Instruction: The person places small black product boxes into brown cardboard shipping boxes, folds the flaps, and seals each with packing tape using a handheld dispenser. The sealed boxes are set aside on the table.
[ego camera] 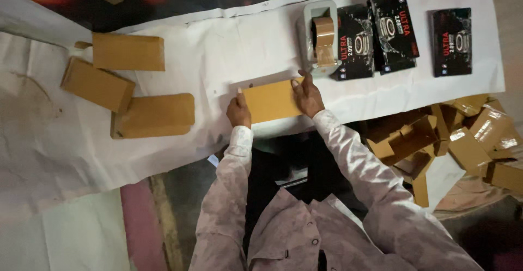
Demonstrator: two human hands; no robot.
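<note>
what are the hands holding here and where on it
Both hands grip one flat brown cardboard box lying on the white sheet: the left hand at its left end, the right hand at its right end.

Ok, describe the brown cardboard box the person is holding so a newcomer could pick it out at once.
On the white paper-covered table, look just below the grey tape dispenser. The flat brown cardboard box lies there, gripped by the left hand and right hand. The three other brown boxes lie untouched far left.
</note>
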